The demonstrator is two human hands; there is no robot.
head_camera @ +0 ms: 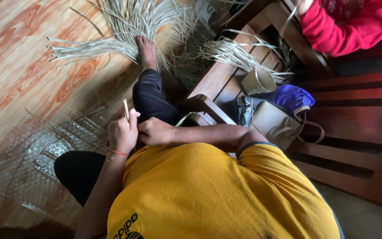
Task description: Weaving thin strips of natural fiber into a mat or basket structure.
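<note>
At the far left lies the wood-patterned floor [18, 66], and near on it a clear bubble sheet [45, 155] spreads beside a black-clad knee. Next comes the left hand [122, 132], a red thread at its wrist; its fingers [132, 118] are drawn together, pinching a short pale strip [125, 108] that stands nearly upright out of the grip, its tip just above the thumb. The strip is flat, narrow and straw-coloured. Touching that hand on its right is the right hand [155, 131], curled in a loose fist with the fingers folded under; what they press on is hidden, so I cannot tell whether they clamp the strip's lower end. Both hands sit over the lap, above the yellow shirt [217, 194]. Farther off, a black-trousered leg [151, 95] runs to a bare foot [147, 51] resting on a fan of dry straw [120, 26] spread across the floor. Right of that stands a wooden bench [226, 75] carrying more straw, a small woven basket [258, 80], a beige bag [275, 121] and a blue cloth [290, 96]. At the far right corner is another person's red sleeve [345, 26].
</note>
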